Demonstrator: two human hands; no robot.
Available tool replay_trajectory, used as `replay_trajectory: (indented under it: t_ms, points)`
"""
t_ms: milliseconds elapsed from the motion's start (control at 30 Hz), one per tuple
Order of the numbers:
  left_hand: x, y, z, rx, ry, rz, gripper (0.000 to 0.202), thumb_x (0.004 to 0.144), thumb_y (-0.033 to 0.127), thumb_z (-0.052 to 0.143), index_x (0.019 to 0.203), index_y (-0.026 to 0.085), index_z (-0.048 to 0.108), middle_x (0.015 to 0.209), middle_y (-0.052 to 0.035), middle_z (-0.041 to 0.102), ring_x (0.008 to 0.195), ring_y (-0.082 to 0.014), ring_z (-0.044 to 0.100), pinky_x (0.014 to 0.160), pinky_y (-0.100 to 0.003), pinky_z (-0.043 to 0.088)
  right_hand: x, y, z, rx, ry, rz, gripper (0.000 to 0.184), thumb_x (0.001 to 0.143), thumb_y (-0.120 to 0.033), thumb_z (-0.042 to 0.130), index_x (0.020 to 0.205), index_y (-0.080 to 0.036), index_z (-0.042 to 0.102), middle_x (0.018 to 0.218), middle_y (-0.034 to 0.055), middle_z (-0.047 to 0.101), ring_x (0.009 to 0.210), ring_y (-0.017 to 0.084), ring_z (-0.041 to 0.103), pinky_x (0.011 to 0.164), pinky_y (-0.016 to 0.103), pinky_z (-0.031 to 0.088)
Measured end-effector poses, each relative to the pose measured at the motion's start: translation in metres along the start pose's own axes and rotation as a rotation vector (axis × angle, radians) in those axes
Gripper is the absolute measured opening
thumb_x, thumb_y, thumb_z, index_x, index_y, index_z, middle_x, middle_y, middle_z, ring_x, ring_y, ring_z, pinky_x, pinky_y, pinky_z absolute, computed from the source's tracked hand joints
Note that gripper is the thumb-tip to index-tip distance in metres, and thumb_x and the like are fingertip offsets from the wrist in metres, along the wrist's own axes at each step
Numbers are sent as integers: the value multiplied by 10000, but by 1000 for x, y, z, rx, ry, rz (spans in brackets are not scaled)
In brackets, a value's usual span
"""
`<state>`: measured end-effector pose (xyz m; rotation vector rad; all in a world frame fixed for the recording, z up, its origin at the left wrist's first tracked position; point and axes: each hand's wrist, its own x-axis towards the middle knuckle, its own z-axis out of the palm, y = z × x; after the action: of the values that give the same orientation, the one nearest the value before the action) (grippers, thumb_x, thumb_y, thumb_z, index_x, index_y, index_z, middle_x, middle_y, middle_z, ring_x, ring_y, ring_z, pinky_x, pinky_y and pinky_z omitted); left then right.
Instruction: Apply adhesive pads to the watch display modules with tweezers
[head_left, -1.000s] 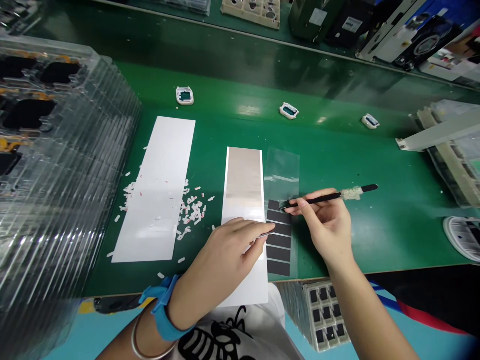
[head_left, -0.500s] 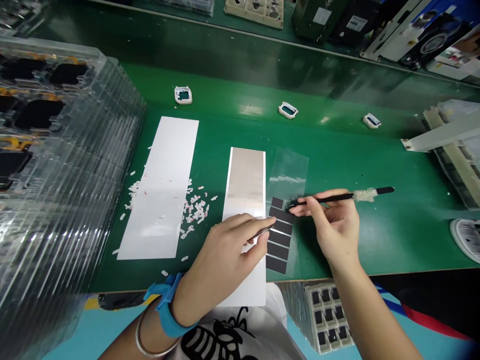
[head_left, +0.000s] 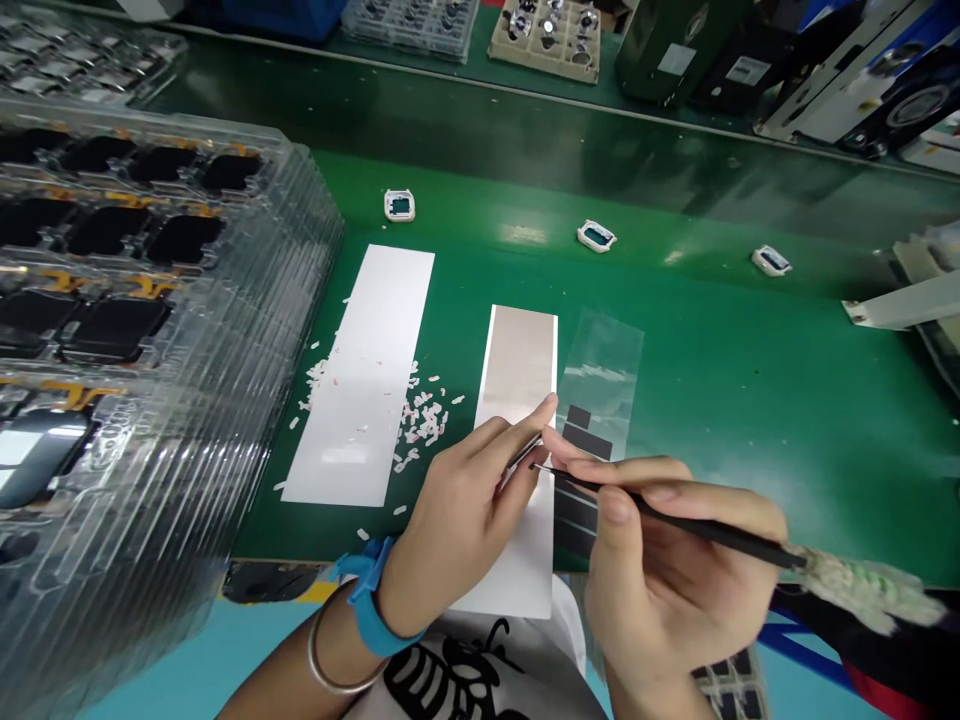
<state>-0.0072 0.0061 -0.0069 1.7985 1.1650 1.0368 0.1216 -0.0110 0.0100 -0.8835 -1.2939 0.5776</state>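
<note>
My left hand (head_left: 469,495) is closed, pinching a small flat dark piece (head_left: 523,452) between thumb and forefinger above a white sheet (head_left: 525,560). The piece shows nearly edge-on. In my right hand (head_left: 682,570) is a slim black pointed tool (head_left: 705,528), its rear end wrapped in pale, lumpy material. The tool's thin tip meets or nearly meets the piece beside my left thumb; I cannot tell if they touch. Partly behind my right hand lies a clear film (head_left: 607,360) with black rectangular strips (head_left: 587,437). A beige panel (head_left: 521,350) covers the white sheet's upper part.
Another white sheet (head_left: 367,370) lies left, with white scraps (head_left: 424,420) scattered around it. Clear trays (head_left: 285,270) holding dark screens are stacked high at the left. Several small white watch-like cases (head_left: 596,236) line the back. A white bar (head_left: 900,300) juts in from the right.
My right hand has come nearer and swung the tool's tip left, from the black strips to the piece in my left hand. The left hand keeps its pinch. The view has shifted somewhat.
</note>
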Motion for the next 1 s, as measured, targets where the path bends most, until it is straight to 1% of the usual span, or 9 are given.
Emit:
replay_trajectory:
  t_ms: [133, 233, 333, 533, 667, 800, 900, 1000]
  points:
    - [-1, 1, -1, -10, -9, -5, 518, 1004, 122, 423, 1506, 248, 412, 927, -19, 591, 706, -116, 543, 626, -226, 456, -2, 4, 8, -9, 53, -40, 324, 854, 107, 545, 1044, -152, 504, 929, 35, 694, 878, 165, 727, 859, 392, 663]
    - [-1, 3, -2, -62, -21, -10, 532, 1010, 150, 416, 1534, 225, 363, 944, -32, 570, 779, -137, 557, 700, -255, 476, -3, 6, 10, -13, 83, -59, 343, 834, 127, 552, 1041, -142, 503, 924, 30, 684, 891, 158, 721, 869, 368, 657]
    - [-1, 3, -3, -122, -28, 0, 520, 1030, 207, 404, 1546, 210, 344, 973, -45, 562, 805, -145, 543, 736, -271, 474, -3, 8, 11, -18, 86, -61, 349, 824, 135, 560, 1039, -134, 504, 932, 34, 680, 895, 161, 721, 857, 369, 661]
    - [-3, 0, -3, -171, -23, 17, 504, 1049, 247, 364, 1549, 187, 341, 1034, -73, 572, 869, -163, 541, 818, -304, 477, -2, 9, 14, -41, 110, -76, 295, 850, 85, 592, 1022, -145, 521, 886, 18, 672, 834, 171, 730, 748, 372, 685]
    - [-3, 1, -3, -161, -29, 4, 499, 1050, 246, 367, 1543, 172, 352, 1031, -78, 572, 877, -169, 542, 830, -312, 479, -3, 9, 13, -54, 119, -67, 285, 848, 69, 597, 1014, -153, 529, 879, 22, 673, 821, 179, 729, 730, 383, 687]
    - [-3, 1, -3, -139, -31, 2, 495, 1046, 210, 358, 1541, 178, 355, 1026, -74, 573, 849, -162, 539, 799, -300, 480, -5, 9, 12, -44, 118, -44, 332, 821, 88, 597, 1025, -164, 524, 897, 31, 692, 842, 183, 726, 808, 415, 680]
    - [-2, 1, -3, -122, -38, -4, 506, 1045, 202, 363, 1550, 208, 336, 1011, -63, 572, 819, -156, 535, 762, -291, 479, -6, 9, 12, -53, 126, -42, 344, 823, 83, 594, 1031, -178, 513, 905, 25, 698, 843, 179, 727, 831, 428, 675]
    - [-2, 1, -3, -109, -42, -7, 512, 1047, 210, 362, 1557, 242, 318, 1009, -60, 571, 819, -160, 541, 763, -297, 485, -6, 10, 13, -63, 126, -50, 351, 813, 92, 585, 1027, -177, 514, 903, 13, 691, 831, 172, 729, 821, 417, 677]
